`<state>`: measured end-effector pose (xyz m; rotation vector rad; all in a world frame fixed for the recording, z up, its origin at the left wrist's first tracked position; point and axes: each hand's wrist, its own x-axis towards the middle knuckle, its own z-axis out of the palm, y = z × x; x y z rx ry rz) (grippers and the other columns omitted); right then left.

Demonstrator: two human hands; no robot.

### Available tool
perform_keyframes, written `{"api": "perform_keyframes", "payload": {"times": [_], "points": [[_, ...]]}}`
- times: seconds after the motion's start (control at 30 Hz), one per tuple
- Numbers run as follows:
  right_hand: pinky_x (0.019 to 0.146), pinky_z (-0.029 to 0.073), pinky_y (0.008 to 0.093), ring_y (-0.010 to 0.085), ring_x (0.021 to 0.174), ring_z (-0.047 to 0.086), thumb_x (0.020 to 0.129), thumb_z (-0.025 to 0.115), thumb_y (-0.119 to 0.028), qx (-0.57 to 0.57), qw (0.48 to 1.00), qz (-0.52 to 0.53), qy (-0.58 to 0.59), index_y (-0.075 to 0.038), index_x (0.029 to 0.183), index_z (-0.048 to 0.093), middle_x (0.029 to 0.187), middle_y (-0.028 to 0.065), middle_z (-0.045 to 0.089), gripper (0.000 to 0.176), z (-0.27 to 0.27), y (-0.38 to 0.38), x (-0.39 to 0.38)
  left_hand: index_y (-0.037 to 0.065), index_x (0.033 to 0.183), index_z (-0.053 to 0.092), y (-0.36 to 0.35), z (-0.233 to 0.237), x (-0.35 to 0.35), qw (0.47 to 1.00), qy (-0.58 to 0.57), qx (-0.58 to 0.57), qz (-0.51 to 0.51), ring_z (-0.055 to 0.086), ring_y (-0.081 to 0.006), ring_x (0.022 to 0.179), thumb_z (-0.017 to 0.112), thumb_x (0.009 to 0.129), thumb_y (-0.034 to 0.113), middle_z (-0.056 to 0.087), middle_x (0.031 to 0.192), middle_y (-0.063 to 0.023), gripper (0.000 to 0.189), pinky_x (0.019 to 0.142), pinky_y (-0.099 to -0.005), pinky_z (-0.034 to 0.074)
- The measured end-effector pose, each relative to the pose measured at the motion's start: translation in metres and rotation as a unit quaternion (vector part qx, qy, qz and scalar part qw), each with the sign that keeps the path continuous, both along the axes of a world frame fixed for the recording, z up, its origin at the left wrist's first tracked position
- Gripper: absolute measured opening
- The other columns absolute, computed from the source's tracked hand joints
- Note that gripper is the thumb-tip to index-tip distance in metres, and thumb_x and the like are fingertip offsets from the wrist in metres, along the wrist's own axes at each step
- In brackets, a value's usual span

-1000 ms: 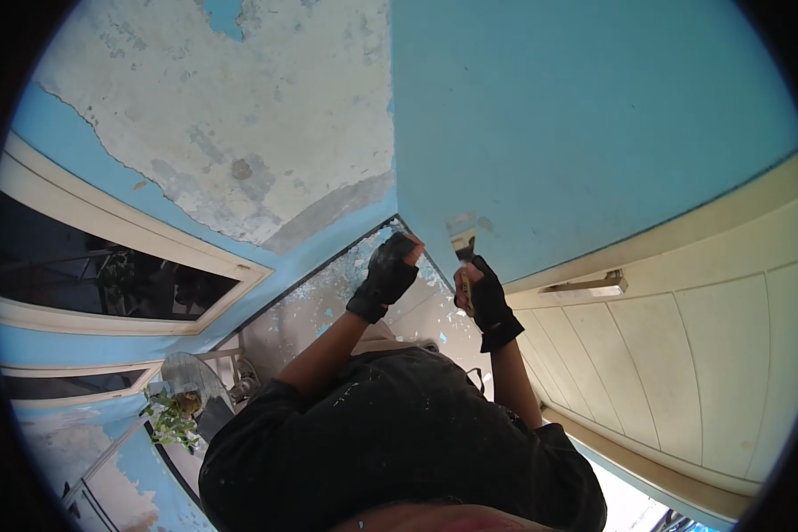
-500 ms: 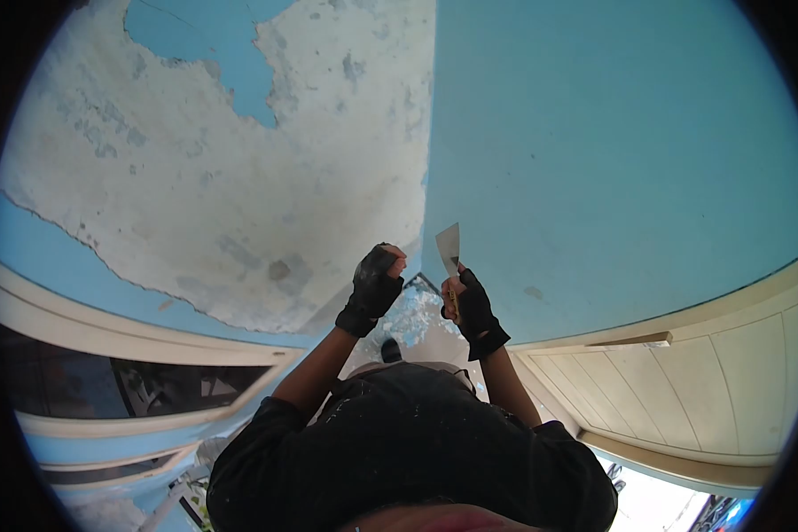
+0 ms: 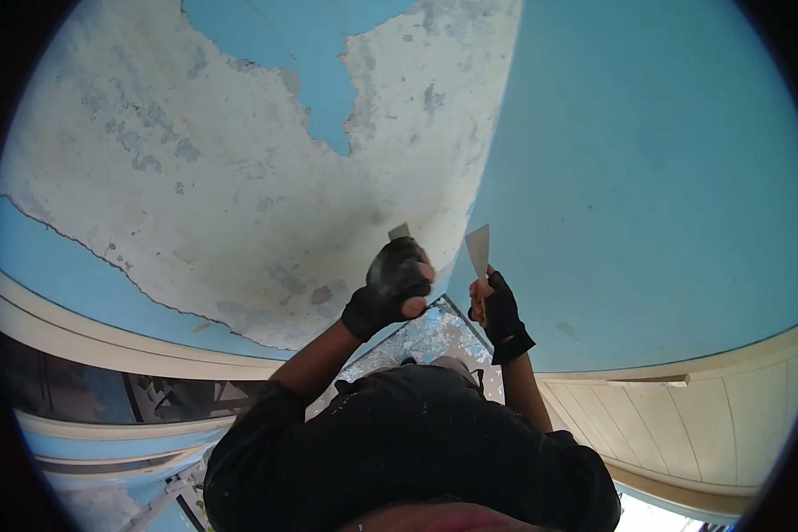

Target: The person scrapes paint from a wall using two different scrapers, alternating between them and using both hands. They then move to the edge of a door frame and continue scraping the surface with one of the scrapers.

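Black fingerless gloves cover both my hands. My right hand (image 3: pixel 498 308) is wrapped round the handle of a putty knife (image 3: pixel 478 248), whose flat metal blade points up beside the wall corner. My left hand (image 3: pixel 397 282) is closed, and a short flat metal blade (image 3: pixel 400 231) sticks up above its knuckles; its handle is hidden in the fist. Behind my left hand stands a wall with a large bare whitish area (image 3: pixel 239 186) and a ragged remnant of blue paint (image 3: pixel 328 97). A smooth blue wall (image 3: pixel 629 195) rises behind my right hand.
Pale and blue paint flakes (image 3: pixel 430 340) litter the floor in the corner below my hands. To the right is a cream panelled surface (image 3: pixel 674 426) with a wooden strip (image 3: pixel 652 381) along it. A dark window opening (image 3: pixel 89 387) lies at the left.
The view has shifted, so the wall corner sits further right. My left hand has turned and moved nearer, and the blade above it now shows. My right hand still holds its putty knife.
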<state>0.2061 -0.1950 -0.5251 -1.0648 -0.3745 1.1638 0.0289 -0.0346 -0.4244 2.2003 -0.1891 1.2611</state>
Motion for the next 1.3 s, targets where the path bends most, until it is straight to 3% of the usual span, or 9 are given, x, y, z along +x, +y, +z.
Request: {"api": "perform_keyframes", "payload": {"times": [0.1,0.43,0.6,0.8,0.93,0.97,1.07,1.23,1.3], "points": [[0.043,0.038,0.0252,0.0084,0.049,0.045,0.102,0.048,-0.016,0.003,1.0,-0.007,-0.023,-0.007,0.151,0.03,0.079,0.0015,0.055,0.053,0.012,0.007,0.003,0.01,0.089,0.062,-0.01,0.028,0.013,0.982,0.034,0.181,0.048,0.057,-0.0289,0.072,0.069,0.081,0.049,0.057,0.079,-0.0072,0.04,0.069,-0.0426,0.047],[0.043,0.036,0.0242,0.0075,0.049,0.043,0.101,0.05,-0.02,0.019,0.999,0.008,-0.038,-0.007,0.146,0.036,0.074,-0.0002,0.052,0.049,0.024,0.007,0.038,0.017,0.077,0.062,-0.021,0.06,0.06,0.904,0.134,0.344,0.215,0.057,-0.0205,0.078,0.07,0.073,0.041,0.049,0.077,-0.002,0.025,0.082,-0.037,0.044],[0.042,0.036,0.0254,0.0081,0.049,0.044,0.101,0.051,-0.018,0.025,0.997,0.067,-0.023,-0.006,0.15,0.031,0.082,0.0014,0.055,0.054,0.03,-0.001,0.07,0.019,0.075,0.059,-0.021,0.084,0.081,0.865,0.168,0.398,0.256,0.056,-0.0192,0.082,0.068,0.071,0.042,0.049,0.08,-0.0011,0.025,0.084,-0.0383,0.043],[0.043,0.035,0.0246,0.0076,0.049,0.043,0.101,0.053,-0.02,0.041,0.994,0.103,-0.006,-0.007,0.149,0.032,0.082,0.0005,0.055,0.054,0.033,-0.006,0.087,0.018,0.077,0.059,-0.012,0.084,0.097,0.782,0.25,0.474,0.318,0.057,-0.019,0.077,0.067,0.072,0.039,0.051,0.076,-0.0005,0.023,0.081,-0.0383,0.045],[0.043,0.036,0.0239,0.0076,0.048,0.043,0.1,0.053,-0.025,0.022,0.992,0.124,-0.02,-0.008,0.147,0.036,0.081,0.0001,0.054,0.052,0.027,-0.009,0.092,0.017,0.074,0.056,-0.001,0.075,0.095,0.76,0.281,0.499,0.307,0.059,-0.0177,0.055,0.065,0.076,0.032,0.049,0.061,-0.0016,0.017,0.052,-0.0357,0.046],[0.043,0.036,0.0239,0.0076,0.048,0.043,0.1,0.053,-0.025,0.02,0.991,0.13,-0.014,-0.008,0.147,0.036,0.081,0.0001,0.054,0.052,0.023,-0.009,0.093,0.016,0.074,0.056,0.005,0.083,0.095,0.784,0.265,0.498,0.259,0.059,-0.0191,0.048,0.066,0.078,0.033,0.05,0.057,-0.0018,0.02,0.042,-0.0356,0.042],[0.043,0.036,0.0239,0.0074,0.048,0.043,0.1,0.052,-0.024,0.033,0.99,0.137,-0.022,-0.008,0.146,0.036,0.081,0.0001,0.054,0.051,0.014,-0.013,0.096,0.015,0.074,0.056,0.018,0.085,0.099,0.817,0.274,0.47,0.192,0.06,-0.0217,0.049,0.066,0.08,0.035,0.053,0.059,-0.0022,0.023,0.044,-0.0374,0.045],[0.043,0.036,0.024,0.0073,0.047,0.043,0.101,0.052,-0.024,0.028,0.99,0.134,-0.021,-0.008,0.146,0.036,0.082,0.0001,0.054,0.051,0.015,-0.017,0.091,0.015,0.073,0.056,0.026,0.09,0.105,0.79,0.357,0.469,0.17,0.062,-0.0232,0.052,0.065,0.082,0.031,0.057,0.059,-0.0031,0.021,0.046,-0.0401,0.047],[0.042,0.036,0.024,0.0072,0.047,0.043,0.101,0.052,-0.024,0.027,0.991,0.128,-0.026,-0.008,0.146,0.036,0.082,0.0001,0.053,0.051,0.013,-0.02,0.091,0.015,0.071,0.057,0.035,0.089,0.1,0.742,0.409,0.492,0.199,0.062,-0.0234,0.053,0.064,0.081,0.028,0.058,0.059,-0.0034,0.018,0.047,-0.0403,0.048]]}}
